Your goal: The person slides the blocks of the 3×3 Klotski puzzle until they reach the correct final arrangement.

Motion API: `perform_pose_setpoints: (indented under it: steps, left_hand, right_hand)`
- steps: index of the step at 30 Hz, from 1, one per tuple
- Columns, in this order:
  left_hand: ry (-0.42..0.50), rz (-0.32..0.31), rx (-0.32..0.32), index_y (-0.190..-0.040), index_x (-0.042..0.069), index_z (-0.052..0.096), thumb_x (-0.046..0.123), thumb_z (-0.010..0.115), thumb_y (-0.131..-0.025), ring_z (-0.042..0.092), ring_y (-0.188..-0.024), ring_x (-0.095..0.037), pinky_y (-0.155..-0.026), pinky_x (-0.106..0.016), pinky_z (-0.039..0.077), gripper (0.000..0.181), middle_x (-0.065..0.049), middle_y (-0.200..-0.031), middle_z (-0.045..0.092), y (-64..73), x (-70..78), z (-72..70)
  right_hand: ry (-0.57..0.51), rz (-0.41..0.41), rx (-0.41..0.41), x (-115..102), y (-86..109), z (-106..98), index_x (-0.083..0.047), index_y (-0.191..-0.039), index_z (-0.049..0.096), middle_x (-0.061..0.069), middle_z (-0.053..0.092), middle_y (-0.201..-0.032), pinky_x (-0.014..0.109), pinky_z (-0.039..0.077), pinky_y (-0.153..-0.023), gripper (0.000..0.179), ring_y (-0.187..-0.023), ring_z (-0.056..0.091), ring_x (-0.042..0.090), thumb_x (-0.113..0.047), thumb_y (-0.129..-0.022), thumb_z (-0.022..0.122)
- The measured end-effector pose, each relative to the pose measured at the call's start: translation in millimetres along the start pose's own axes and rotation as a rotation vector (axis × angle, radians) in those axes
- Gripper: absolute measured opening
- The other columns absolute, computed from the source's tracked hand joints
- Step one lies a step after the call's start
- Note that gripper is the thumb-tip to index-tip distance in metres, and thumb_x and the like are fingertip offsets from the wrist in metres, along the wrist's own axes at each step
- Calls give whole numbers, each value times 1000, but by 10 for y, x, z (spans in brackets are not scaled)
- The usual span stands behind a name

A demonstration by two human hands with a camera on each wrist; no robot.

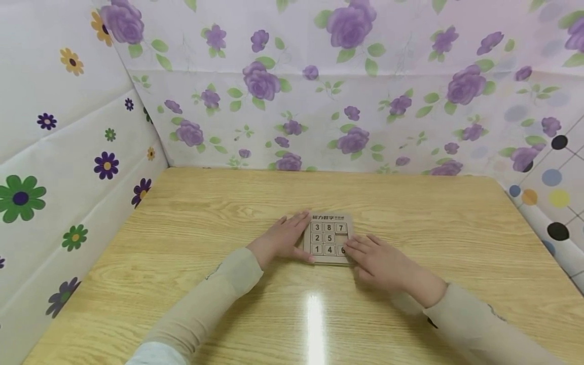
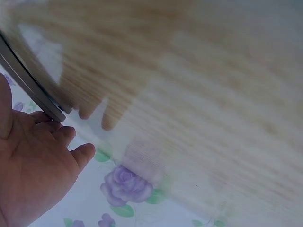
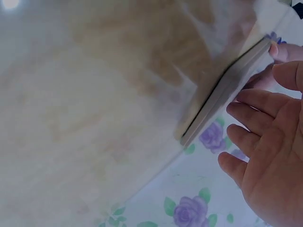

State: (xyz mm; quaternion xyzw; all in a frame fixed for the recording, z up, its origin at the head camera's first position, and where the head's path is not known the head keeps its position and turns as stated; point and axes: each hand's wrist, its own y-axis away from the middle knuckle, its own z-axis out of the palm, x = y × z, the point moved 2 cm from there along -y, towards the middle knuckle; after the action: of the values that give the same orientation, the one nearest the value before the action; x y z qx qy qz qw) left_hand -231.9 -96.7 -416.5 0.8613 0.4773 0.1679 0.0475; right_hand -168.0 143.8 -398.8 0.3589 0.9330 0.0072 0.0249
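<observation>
A flat sliding number puzzle lies on the wooden table, printed characters along its top. Tiles 3, 8, 7, then 2, 5, then 1, 4, 6 show, with a gap at the right of the middle row. My left hand holds the board's left side, thumb at the lower corner and fingers by the upper one. On the right edge, fingertips of my right hand touch the 6 tile and partly cover it. Both wrist views show the board edge-on, as a thin puzzle edge and puzzle side.
The wood-grain table reflects a bright light streak in front of the board. A purple-flowered cloth hangs behind it. Another flowered cloth stands on the left, and a dotted cloth on the right.
</observation>
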Motion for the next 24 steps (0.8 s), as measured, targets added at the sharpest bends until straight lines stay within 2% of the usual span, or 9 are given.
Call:
perform_pose_setpoints:
  steps: [7,12,19,24]
  left_hand:
    - [4,-6,-6,-154,9,7,69,65,-72,5,-148,-21,-121,-44,7,117,-5,-161,2,23,14,-1]
    - [-1,-2,-2,-154,9,8,69,65,-72,6,-148,-21,-120,-44,8,116,-5,-161,3,37,15,12]
    - [5,3,5,-154,9,9,69,65,-71,7,-148,-22,-120,-44,8,116,-6,-161,4,26,4,23]
    - [4,2,9,-154,10,9,69,65,-72,6,-148,-21,-121,-44,7,116,-5,-161,3,4,-8,6]
  right_hand:
    - [2,23,30,156,-165,-32,2,-136,49,18,47,-142,57,29,-111,48,-135,39,37,-21,-94,50]
    - [-29,54,-3,227,-260,0,3,-139,44,18,42,-146,56,27,-112,53,-138,35,36,-21,-93,51]
    - [-51,80,-37,296,-314,54,2,-142,41,16,38,-149,57,24,-114,54,-140,31,35,-21,-93,48]
    - [-15,78,-37,286,-309,52,2,-141,42,17,39,-149,57,24,-114,55,-139,32,35,-22,-92,48]
